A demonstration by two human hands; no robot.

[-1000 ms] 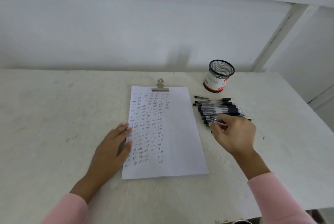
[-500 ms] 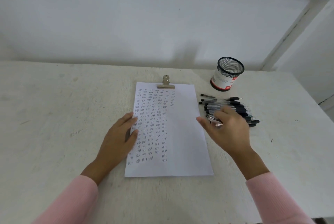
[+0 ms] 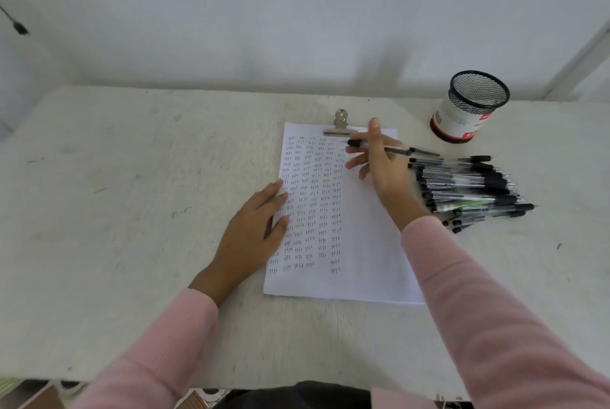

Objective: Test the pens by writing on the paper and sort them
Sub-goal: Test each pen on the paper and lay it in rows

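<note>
White table [image 3: 132, 210] against a pale wall [image 3: 231, 12]; left hand [image 3: 254, 233] flat on paper [image 3: 363, 243], right hand [image 3: 386, 171] holding a pen [image 3: 359, 143]

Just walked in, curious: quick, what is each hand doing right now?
Left hand: open, resting flat on the paper, at its left edge.
Right hand: holding a pen over the top of the paper.
</note>
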